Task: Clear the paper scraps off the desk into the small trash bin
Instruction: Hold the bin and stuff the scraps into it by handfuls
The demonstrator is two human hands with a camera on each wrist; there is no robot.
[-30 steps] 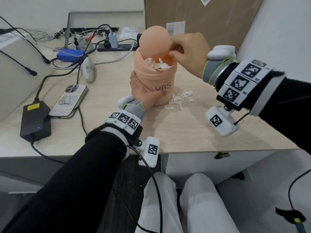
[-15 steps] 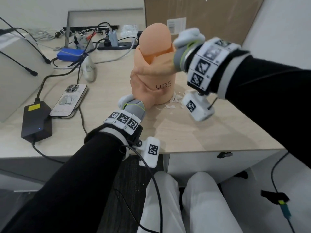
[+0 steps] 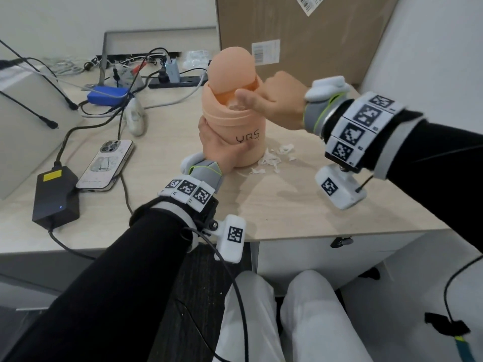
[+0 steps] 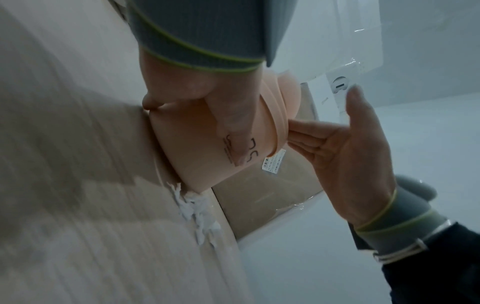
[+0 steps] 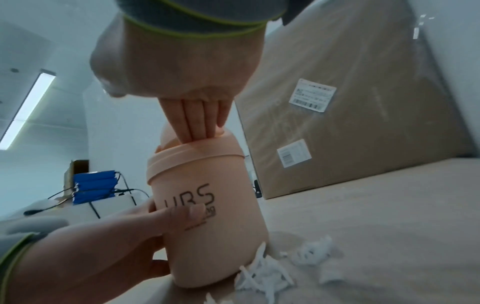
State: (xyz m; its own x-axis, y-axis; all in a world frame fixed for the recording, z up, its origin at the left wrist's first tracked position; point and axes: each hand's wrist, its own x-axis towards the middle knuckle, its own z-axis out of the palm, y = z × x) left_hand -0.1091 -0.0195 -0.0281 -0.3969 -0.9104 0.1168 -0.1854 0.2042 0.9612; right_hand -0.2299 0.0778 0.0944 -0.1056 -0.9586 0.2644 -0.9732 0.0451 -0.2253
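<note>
A small peach trash bin (image 3: 236,131) marked "URS" stands on the wooden desk (image 3: 287,205), its swing lid (image 3: 231,69) tipped upright. My left hand (image 3: 220,150) grips the bin's lower left side, thumb across the front (image 5: 182,211). My right hand (image 3: 274,100) is at the bin's rim; its straight fingers (image 5: 197,119) reach down into the opening and the thumb sticks out. White scraps show inside the opening (image 3: 236,107). A small heap of white paper scraps (image 3: 273,159) lies on the desk at the bin's right foot, also in the right wrist view (image 5: 272,273).
A phone (image 3: 104,165) and a black power adapter (image 3: 56,197) lie left of the bin, with a mouse (image 3: 134,116), a blue box (image 3: 108,94) and tangled cables behind. A large cardboard box (image 3: 300,35) stands at the back. The desk's front edge (image 3: 339,237) is near.
My right hand, which pinched scraps over the opening a second ago, swung across the rim and now has straight fingers inside it. The left hand and bin have stayed put.
</note>
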